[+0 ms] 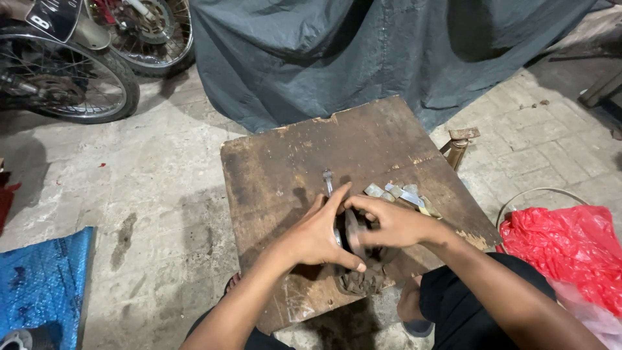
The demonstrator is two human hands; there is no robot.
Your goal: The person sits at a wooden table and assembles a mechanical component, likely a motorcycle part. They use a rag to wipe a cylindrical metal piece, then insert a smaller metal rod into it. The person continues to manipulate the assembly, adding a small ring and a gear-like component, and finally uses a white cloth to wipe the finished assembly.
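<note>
Both hands' fingers (337, 198) curled around metal disc (353, 234)

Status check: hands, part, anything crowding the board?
Left hand and right hand both clasp round metal part. Wrenches lie just beyond, on wooden board.

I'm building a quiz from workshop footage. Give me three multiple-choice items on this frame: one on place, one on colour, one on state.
1. Where does the round metal part sit?
A. on the wooden board
B. on the blue tarp
C. on the motorcycle wheel

2. What colour is the plastic bag?
A. green
B. red
C. white

3. How are the hands placed?
A. both on the part
B. both raised off it
C. one on the bag

Answers:
1. A: it rests on the wooden board.
2. B: it is bright red.
3. A: left hand and right hand clasp it.
</note>
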